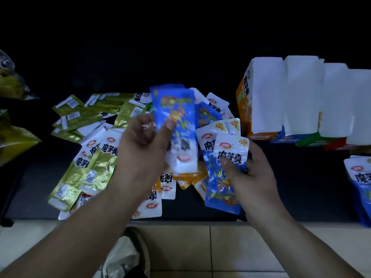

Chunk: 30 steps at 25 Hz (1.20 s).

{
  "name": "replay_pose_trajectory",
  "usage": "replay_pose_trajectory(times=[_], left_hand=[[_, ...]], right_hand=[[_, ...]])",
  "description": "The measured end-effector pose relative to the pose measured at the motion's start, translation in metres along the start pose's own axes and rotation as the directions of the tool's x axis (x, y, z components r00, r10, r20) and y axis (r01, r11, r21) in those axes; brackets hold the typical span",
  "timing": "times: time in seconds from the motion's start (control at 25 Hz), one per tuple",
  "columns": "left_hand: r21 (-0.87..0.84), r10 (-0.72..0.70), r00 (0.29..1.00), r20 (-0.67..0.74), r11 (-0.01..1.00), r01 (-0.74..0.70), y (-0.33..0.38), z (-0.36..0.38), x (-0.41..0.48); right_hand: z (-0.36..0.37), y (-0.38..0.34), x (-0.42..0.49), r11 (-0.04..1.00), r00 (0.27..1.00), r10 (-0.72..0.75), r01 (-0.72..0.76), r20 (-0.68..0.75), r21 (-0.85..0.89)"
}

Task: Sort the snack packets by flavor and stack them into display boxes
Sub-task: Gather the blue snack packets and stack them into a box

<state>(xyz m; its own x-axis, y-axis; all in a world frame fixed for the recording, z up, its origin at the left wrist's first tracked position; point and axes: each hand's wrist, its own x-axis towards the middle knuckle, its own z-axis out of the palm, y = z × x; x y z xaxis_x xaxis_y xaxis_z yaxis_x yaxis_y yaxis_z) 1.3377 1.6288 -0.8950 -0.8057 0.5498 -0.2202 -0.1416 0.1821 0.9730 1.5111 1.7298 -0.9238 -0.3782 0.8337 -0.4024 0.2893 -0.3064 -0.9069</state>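
Note:
My left hand (142,145) grips a blurred blue snack packet (177,125), raised above the pile with its blue end pointing away from me. My right hand (249,175) holds a small stack of blue packets (224,173) fanned upright, thumb pressed on the front one. Under both hands, mixed packets lie on a black mat (301,187): green-gold ones (86,175) at the left, orange ones (186,177) in the middle, more blue ones (210,115) behind. A row of display boxes (265,97) with white flaps stands at the back right.
More blue packets (359,183) are stacked at the right edge of the mat. Large yellow-green bags (14,141) lie at the far left. Pale tiled floor (230,247) runs along the mat's near edge, with my knee (124,255) below.

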Motion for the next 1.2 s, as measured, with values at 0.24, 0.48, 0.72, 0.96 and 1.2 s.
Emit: replay_pose_trajectory(times=[0.24, 0.48, 0.72, 0.96, 1.2], left_hand=[[-0.038, -0.071, 0.995, 0.071, 0.997, 0.073, -0.051, 0.032, -0.054], [0.128, 0.090, 0.981, 0.172, 0.985, -0.113, -0.059, 0.031, -0.057], [0.418, 0.195, 0.971, 0.139, 0.877, -0.236, -0.060, 0.039, -0.055], [0.273, -0.084, 0.936, 0.343, 0.962, -0.014, -0.048, 0.066, -0.079], [0.321, -0.123, 0.819, 0.560, 0.944, -0.078, -0.058, 0.150, -0.090]], right_hand=[[0.016, -0.004, -0.011, 0.993, 0.997, 0.071, -0.074, 0.033, 0.091], [0.012, -0.004, -0.011, 0.993, 0.997, 0.072, -0.072, 0.010, 0.090], [0.011, 0.000, -0.024, 0.997, 0.991, 0.053, -0.059, 0.126, 0.048], [-0.020, -0.003, -0.020, 0.996, 0.988, 0.085, -0.081, 0.130, -0.037], [-0.112, -0.010, -0.018, 0.971, 0.996, 0.086, -0.084, -0.002, -0.226]])
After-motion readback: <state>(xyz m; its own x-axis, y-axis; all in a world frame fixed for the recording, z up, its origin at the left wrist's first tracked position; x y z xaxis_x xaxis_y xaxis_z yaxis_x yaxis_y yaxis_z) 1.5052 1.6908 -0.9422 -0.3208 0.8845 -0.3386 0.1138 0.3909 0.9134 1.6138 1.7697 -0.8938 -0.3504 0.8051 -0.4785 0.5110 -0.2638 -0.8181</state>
